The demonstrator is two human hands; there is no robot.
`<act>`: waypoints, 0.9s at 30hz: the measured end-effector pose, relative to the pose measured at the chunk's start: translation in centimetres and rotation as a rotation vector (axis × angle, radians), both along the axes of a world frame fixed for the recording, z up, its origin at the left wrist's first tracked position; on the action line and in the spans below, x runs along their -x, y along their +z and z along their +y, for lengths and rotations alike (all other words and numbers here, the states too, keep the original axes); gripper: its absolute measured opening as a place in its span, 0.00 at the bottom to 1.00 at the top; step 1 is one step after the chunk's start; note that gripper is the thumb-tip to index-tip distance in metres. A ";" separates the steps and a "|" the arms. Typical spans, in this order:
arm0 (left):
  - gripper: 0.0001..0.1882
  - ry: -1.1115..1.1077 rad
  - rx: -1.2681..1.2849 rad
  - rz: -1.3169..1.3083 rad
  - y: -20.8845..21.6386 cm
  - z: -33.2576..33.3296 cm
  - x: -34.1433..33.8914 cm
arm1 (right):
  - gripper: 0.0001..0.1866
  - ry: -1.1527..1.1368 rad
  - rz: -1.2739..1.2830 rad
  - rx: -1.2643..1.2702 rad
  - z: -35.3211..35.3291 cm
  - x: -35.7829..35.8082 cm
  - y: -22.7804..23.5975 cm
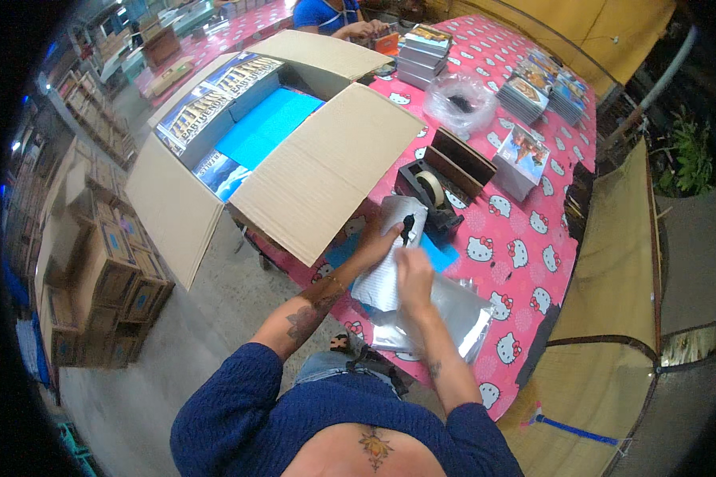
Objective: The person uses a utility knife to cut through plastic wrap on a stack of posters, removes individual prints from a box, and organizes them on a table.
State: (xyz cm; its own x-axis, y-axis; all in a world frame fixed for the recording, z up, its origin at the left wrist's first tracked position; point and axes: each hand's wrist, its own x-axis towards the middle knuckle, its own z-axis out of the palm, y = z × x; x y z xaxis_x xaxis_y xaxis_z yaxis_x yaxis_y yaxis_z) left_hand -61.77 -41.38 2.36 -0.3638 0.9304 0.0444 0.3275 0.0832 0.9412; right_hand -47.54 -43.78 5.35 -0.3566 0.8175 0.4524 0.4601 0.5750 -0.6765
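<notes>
My left hand (376, 243) grips the left side of a white, ribbed wrapped bundle (380, 283), its thumb lying across the wrap near a dark gap. Against the bundle's right side is my right hand (415, 280), closed and slightly blurred; what is in its fingers, if anything, is hidden. Beneath both hands lie clear plastic sleeves (463, 308) and a blue sheet (439, 253). Just beyond the bundle stands a black tape dispenser (412, 180) with a roll of pale tape (430, 189).
An open cardboard box (326, 167) with blue sheets (269, 127) inside stands at left. Brown holder (460, 164), clear plastic roll (458, 103) and card stacks (520, 163) sit on the pink tablecloth (525, 278). Cartons (107, 274) are piled left. Another person (326, 14) works at the far side.
</notes>
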 end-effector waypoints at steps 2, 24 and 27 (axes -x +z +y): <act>0.41 0.022 0.068 -0.054 0.1 -0.3 0.5 | 0.04 0.348 -0.012 -0.016 -5.8 -1.3 -0.7; 0.12 0.265 -0.073 0.712 -3.0 -1.6 1.1 | 0.34 -0.370 0.089 0.606 5.0 2.2 -5.0; 0.16 0.189 0.078 0.447 -3.5 -1.4 3.4 | 0.26 -0.506 0.115 0.509 4.0 1.8 -5.8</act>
